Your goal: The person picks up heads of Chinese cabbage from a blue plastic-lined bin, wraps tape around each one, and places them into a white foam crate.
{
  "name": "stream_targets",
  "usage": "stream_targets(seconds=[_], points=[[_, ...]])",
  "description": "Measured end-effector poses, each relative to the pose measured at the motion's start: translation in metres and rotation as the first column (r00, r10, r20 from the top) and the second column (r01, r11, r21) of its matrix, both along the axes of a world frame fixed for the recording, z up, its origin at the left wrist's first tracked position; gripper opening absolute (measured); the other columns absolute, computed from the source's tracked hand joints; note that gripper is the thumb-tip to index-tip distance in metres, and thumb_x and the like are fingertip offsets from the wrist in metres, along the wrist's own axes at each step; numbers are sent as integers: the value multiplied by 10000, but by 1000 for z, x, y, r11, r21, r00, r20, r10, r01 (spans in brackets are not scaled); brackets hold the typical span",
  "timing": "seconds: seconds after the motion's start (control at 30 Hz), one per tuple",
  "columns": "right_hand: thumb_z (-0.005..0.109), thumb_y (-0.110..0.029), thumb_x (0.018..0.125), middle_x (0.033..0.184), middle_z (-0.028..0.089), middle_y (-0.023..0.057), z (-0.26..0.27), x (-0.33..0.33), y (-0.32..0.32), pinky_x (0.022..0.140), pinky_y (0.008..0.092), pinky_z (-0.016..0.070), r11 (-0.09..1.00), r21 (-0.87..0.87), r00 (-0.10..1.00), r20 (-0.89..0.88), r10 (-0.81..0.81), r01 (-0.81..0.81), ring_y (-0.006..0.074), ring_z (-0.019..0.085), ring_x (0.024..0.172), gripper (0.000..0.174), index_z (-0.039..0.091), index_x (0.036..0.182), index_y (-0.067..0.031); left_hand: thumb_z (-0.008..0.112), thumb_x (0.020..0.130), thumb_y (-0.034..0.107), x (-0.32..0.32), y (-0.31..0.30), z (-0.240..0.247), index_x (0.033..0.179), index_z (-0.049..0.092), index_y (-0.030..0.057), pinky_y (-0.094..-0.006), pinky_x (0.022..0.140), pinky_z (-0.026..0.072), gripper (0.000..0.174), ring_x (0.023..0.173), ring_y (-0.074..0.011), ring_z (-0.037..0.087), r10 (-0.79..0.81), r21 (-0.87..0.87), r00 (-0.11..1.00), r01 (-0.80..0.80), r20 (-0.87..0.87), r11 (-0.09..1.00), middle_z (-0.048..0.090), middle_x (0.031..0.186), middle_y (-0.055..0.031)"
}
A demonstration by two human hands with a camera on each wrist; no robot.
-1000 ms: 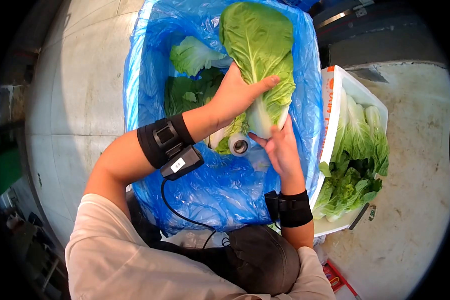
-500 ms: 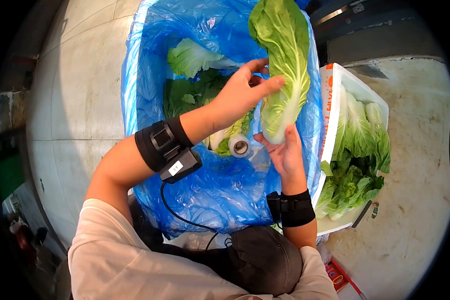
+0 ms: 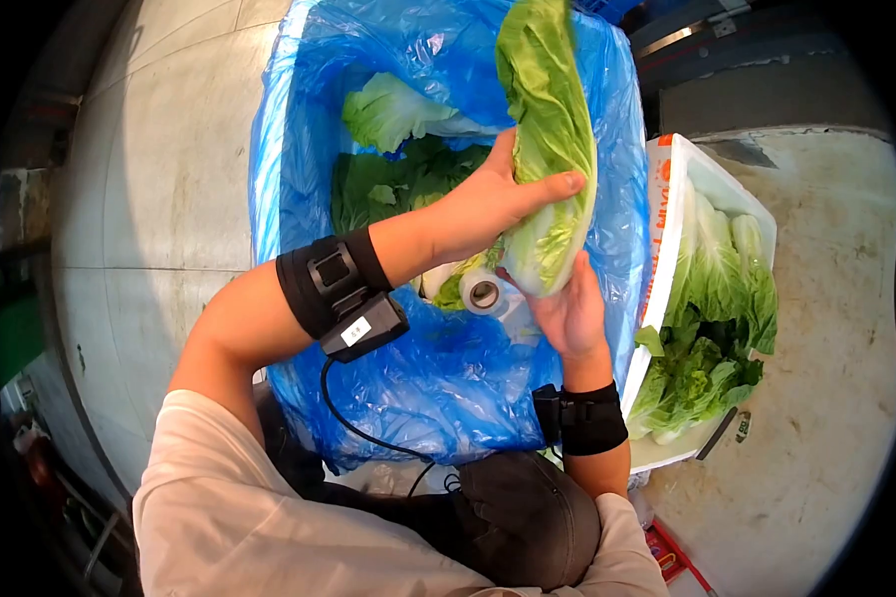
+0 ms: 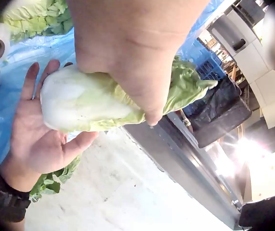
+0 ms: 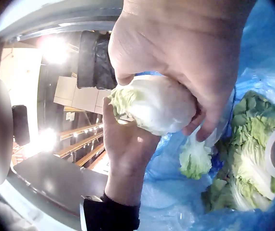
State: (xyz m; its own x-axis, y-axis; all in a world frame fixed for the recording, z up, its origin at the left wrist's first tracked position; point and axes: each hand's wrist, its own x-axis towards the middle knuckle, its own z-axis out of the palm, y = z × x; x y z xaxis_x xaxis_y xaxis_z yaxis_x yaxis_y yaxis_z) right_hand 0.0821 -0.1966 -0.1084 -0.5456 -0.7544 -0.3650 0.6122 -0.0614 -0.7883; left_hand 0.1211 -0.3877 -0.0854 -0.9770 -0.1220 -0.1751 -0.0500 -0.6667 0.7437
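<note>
A napa cabbage (image 3: pixel 553 139) with a white base and green leaf tips is held over the blue-lined bin, base toward the person. My left hand (image 3: pixel 503 199) grips it round the middle, thumb across the upper side. At the base, my right hand (image 3: pixel 571 313) holds the white end in its palm; in the right wrist view its fingers (image 5: pixel 209 115) curl round the stem end. From the left wrist view the white base (image 4: pixel 74 98) lies between both hands, and the left hand's far fingers are hidden behind the cabbage.
Inside the bin (image 3: pixel 368 368) are a loose pale leaf (image 3: pixel 388 111), dark green leaves (image 3: pixel 368 189) and a white roll with a hollow core (image 3: pixel 483 294). Right of it stands a white foam box (image 3: pixel 722 184) with several cabbages (image 3: pixel 712 249). A cable (image 3: pixel 338 403) hangs from the left wrist camera.
The cabbage has turned about its length and shows a narrower side. My left hand loosened from it half a second ago and now grips it again; the right hand stayed at its base.
</note>
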Motion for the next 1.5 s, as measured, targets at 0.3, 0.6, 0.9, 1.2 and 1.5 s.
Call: stream_targets(seconds=[0.3,0.6,0.9,1.2,1.5], points=[[701,-629,846,1441,483,176,-24,-3,9,1030,488,489,990,-10,924,-357,-137,143,335,557,1261,969,297,1519,-62,429,1062,483,-3,0,-11,1577,161,118,-390,1189,274,685,1419,-207,363,-60,-163,993,43,-101,986,399,1509,-60],[592,-937,638,1221,608,237,7,0,10,806,404,563,973,-192,992,-45,119,-126,305,673,941,1258,339,1486,-43,680,872,626,3,3,-10,1555,202,96,-373,1130,366,988,1356,-215,430,-120,56,979,131,-167,990,437,1469,-79],[559,-948,656,1176,627,259,8,1,13,796,401,563,957,-249,985,53,167,-149,310,690,898,1250,351,1485,-34,798,868,393,5,-3,-4,1539,257,74,-401,1152,364,920,1363,-228,437,-223,102,953,247,-205,963,456,1472,-111],[520,-966,661,1118,634,270,15,2,11,747,402,553,956,-238,981,47,188,-172,307,686,815,1258,335,1487,-35,564,894,706,7,-2,1,1536,326,88,-453,1152,363,922,1386,-275,445,-257,237,946,301,-198,924,457,1508,-127],[564,-949,624,1000,602,285,9,3,28,526,378,436,865,-488,827,434,356,-117,366,604,677,1257,365,1442,-16,331,1022,635,-5,-9,-10,1483,446,70,-430,1158,361,738,1353,-276,498,-164,716,972,236,-170,657,501,1497,-112]])
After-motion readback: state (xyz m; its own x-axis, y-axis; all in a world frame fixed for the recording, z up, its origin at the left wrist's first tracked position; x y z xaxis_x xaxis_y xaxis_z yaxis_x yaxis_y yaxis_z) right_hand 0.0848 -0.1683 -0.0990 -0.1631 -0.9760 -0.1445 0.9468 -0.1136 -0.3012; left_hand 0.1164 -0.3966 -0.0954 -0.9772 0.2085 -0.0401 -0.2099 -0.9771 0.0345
